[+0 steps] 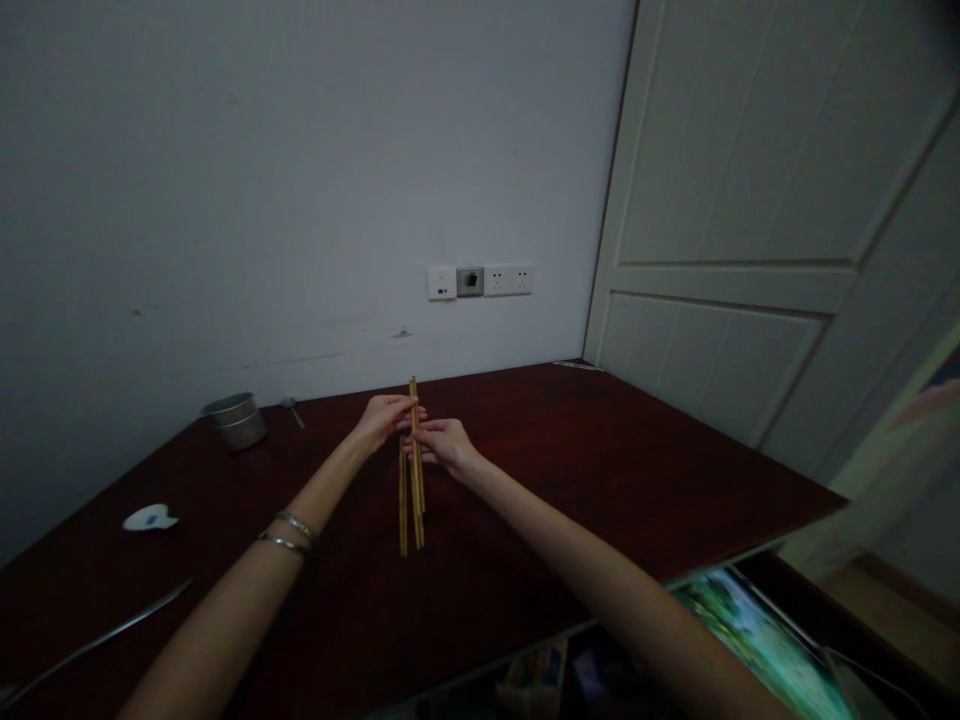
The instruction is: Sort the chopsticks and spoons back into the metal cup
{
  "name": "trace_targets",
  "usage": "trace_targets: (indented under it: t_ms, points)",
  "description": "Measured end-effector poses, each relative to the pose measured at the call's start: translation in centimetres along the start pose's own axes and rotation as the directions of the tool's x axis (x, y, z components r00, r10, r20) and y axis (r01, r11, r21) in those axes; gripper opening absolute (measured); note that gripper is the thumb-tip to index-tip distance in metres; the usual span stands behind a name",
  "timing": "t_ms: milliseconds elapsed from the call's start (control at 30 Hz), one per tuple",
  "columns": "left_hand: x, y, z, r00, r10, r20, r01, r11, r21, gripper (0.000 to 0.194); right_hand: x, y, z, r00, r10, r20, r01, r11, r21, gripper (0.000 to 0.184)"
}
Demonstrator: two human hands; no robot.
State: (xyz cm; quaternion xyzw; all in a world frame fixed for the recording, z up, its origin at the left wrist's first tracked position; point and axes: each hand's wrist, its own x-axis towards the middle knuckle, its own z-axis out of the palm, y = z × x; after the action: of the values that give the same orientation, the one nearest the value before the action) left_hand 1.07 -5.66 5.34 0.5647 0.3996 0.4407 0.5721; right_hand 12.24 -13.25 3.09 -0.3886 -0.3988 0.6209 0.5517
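Observation:
Several wooden chopsticks (418, 480) stand out between my two hands over the dark red table. My left hand (385, 414), with two silver bracelets on its wrist, is closed with thumb and fingers pinched on them near their far ends. Just below, to the right, my right hand (445, 443) pinches the same bunch. A separate pair of chopsticks (403, 505) lies to the left of the bunch, its upper end close to my right fingertips. Whether those fingers touch that pair, I cannot tell.
At the table's back left stand a metal cup (238, 422) and a small spoon (295, 411). Nearer lie a white spoon-like piece (150, 518) and a thin metal rod (112, 632). Wall sockets (508, 280) are behind; an open drawer (765, 630) sits below the front edge.

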Motion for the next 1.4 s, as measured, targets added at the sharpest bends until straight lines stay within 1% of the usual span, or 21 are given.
trace_targets:
  t_ms: [67,300,467,633,933,1133,1400]
  points:
    - [0.0,0.0,0.0,1.000,-0.008,0.006,0.008,1.000,-0.025,0.013,-0.1,0.3,0.2,1.000,0.003,-0.004,-0.003,1.000,0.007,0.004]
    - [-0.4,0.3,0.4,0.998,-0.044,-0.036,0.042,0.998,-0.055,0.004,-0.2,1.7,0.7,0.999,0.018,-0.041,-0.016,0.999,0.048,0.004]
    - [-0.5,0.4,0.5,0.998,-0.039,-0.047,0.034,0.996,-0.084,0.003,-0.2,1.6,0.6,0.999,0.019,-0.035,-0.018,0.999,0.042,0.006]
    - [-0.4,0.3,0.6,0.998,-0.030,-0.064,0.024,0.995,-0.098,0.003,0.0,1.3,0.4,0.999,-0.021,-0.042,0.024,0.998,0.051,0.005]
    - [0.2,-1.1,0.5,0.999,-0.004,-0.038,-0.001,0.993,-0.122,0.004,0.0,1.3,0.0,0.998,-0.028,-0.058,0.032,0.997,0.070,0.005]
    - [-0.1,-1.1,0.7,0.999,-0.018,-0.033,0.013,0.989,-0.145,0.004,0.0,1.5,-0.4,0.998,-0.039,-0.053,0.043,0.997,0.067,0.004]
    - [-0.4,-1.2,1.1,0.998,-0.020,-0.056,0.010,0.985,-0.174,0.002,-0.2,1.3,-0.5,0.997,-0.033,-0.064,0.037,0.997,0.068,0.004]
